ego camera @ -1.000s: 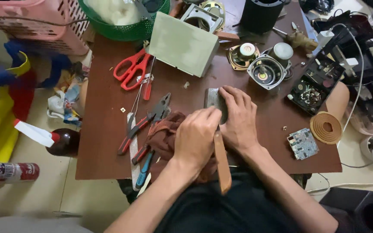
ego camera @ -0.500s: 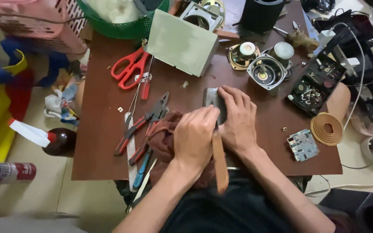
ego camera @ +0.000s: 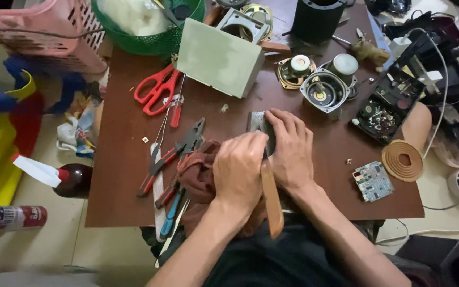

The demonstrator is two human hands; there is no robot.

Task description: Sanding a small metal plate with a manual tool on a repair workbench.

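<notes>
On the brown surface [ego camera: 314,175], both hands meet over a small grey metal part [ego camera: 257,123], which lies near the middle of the surface, just below the grey box [ego camera: 220,57]. The right hand [ego camera: 292,151] lies flat on the part, fingers spread over its right side and pointing toward the box; its grip is a loose press, not a closed fist, and only the part's left corner shows past the fingertips. The left hand [ego camera: 239,171] is curled in a narrow, closed grip around a wooden handle [ego camera: 272,199]. The handle's long axis runs from the part straight back toward the person's body, its free end hanging past the surface edge. The tool's working end is hidden between the two hands, so I cannot tell what it touches.

So the part lies ahead of the left hand, along the handle's line, and the right hand is the nearer one, resting on it.

A brown cloth [ego camera: 200,175] is bunched under the left wrist. Left of the part lie pliers [ego camera: 172,154] with red handles, and farther left, toward the box, red scissors [ego camera: 158,89]. Right of the part sit two speaker drivers [ego camera: 322,87], and lower right a small circuit board [ego camera: 373,180] beside a copper coil [ego camera: 402,160].
</notes>
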